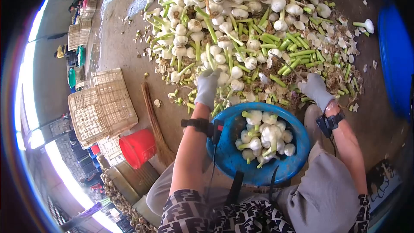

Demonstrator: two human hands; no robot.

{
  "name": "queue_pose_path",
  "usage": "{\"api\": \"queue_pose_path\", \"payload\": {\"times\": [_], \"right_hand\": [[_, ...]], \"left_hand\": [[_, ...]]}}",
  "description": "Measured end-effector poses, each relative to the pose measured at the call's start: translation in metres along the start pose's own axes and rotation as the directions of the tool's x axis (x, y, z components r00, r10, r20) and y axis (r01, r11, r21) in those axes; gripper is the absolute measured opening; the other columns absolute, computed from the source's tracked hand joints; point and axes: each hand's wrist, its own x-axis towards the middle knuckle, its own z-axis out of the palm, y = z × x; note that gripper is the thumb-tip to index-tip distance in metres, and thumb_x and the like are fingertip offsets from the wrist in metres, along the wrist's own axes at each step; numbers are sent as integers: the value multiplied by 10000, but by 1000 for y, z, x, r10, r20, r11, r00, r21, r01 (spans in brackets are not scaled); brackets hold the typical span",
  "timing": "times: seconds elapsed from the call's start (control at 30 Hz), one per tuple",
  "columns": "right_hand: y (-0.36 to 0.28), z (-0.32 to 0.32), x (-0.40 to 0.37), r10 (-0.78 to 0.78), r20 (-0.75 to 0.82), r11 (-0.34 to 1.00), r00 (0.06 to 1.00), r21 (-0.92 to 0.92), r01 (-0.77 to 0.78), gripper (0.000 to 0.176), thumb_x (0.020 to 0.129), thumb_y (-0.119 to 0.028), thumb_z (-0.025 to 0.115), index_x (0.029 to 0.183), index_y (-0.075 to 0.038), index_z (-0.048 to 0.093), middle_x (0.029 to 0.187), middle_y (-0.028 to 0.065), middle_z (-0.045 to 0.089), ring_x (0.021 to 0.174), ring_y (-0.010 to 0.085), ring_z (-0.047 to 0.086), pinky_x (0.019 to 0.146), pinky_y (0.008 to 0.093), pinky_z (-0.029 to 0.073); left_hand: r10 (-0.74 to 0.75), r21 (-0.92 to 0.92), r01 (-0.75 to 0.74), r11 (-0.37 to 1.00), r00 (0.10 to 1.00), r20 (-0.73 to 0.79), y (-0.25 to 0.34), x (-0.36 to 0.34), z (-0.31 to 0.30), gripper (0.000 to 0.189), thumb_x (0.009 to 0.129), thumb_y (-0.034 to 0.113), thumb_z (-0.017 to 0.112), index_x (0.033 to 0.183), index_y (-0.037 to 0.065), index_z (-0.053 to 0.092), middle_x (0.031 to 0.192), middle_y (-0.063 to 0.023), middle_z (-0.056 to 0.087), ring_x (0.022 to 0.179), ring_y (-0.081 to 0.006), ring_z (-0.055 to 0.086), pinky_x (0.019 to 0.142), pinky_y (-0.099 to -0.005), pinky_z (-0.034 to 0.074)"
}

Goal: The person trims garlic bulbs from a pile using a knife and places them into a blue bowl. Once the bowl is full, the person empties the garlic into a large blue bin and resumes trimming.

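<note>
My left hand (208,87), in a pale grey glove, reaches into the near left side of a big heap of garlic (241,11). Its fingers are closed round a garlic (211,58) by the green stalk, partly hidden by the glove. To the right, my right hand (315,89), gloved the same way, is closed on a thin dark blade-like tool, seemingly a knife (296,73), pointing up and left over cut stalks (297,54). Between my knees stands a blue basin (302,151) holding several trimmed garlic bulbs (271,133) with short stems.
Cream plastic crates (101,108) are stacked at left, with a red bucket (138,148) and a straw broom (156,125) beside them. A large blue tub (394,56) stands at right. Papery skins and roots (336,39) litter the floor round the heap.
</note>
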Motion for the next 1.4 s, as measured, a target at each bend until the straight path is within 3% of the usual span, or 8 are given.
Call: {"api": "queue_pose_path", "payload": {"times": [0.47,0.53,0.63,0.73,0.8,1.0,1.23,1.4], "right_hand": [[42,9,13,78,-133,996,988,-42,-84,353,762,-312,555,1022,-88,636,907,155,648,833,288,628,769,378,491],[29,8,-2,12,-127,1000,992,-14,-13,300,759,-284,566,995,-115,641,899,138,649,830,286,626,761,375,491],[-15,-4,-19,-283,-96,959,954,-16,282,182,735,-221,594,890,-136,635,846,103,645,810,289,620,727,378,490],[-45,-1,-23,-556,-63,825,829,-160,542,163,692,-190,613,823,-103,572,762,90,611,759,288,612,665,389,477],[-54,1,-23,-651,-82,753,755,-201,627,179,680,-188,614,821,-95,554,757,92,601,747,287,608,649,390,472],[-56,7,-15,-605,-109,792,789,-192,580,176,665,-176,612,800,-93,537,761,98,604,755,286,609,646,393,468],[-42,0,-5,-620,-156,785,769,-121,608,190,647,-170,617,818,-96,580,734,112,612,727,308,604,633,406,469],[43,-10,16,0,-313,992,950,-117,-38,303,788,-338,543,934,-91,640,841,188,634,794,369,608,707,441,486]], "left_hand": [[610,-127,-598,791,763,212,7,-31,68,211,869,229,527,887,26,579,766,-72,601,710,-156,587,572,-262,481],[50,-775,550,312,805,591,14,-28,73,233,855,282,546,834,50,562,770,-66,594,678,-173,577,540,-275,478],[319,-792,605,80,737,596,-43,-1,99,281,850,353,528,842,72,547,836,-72,600,735,-201,584,584,-313,488],[445,-430,-323,843,868,222,-67,-25,108,224,869,279,494,939,72,546,977,-116,585,893,-233,564,744,-382,486],[112,-806,235,542,931,347,-35,-44,108,191,877,213,490,984,57,517,991,-148,586,867,-242,562,753,-388,485],[531,212,-588,781,803,272,-87,-9,120,170,884,247,483,954,97,523,955,-82,565,901,-237,533,808,-408,458],[138,-884,468,1,875,464,-23,-43,126,169,888,250,460,951,104,520,870,-52,584,780,-217,567,692,-378,492],[475,-218,-435,874,858,194,73,-116,69,169,779,159,559,911,54,561,847,-75,603,748,-189,570,550,-295,454]]}}
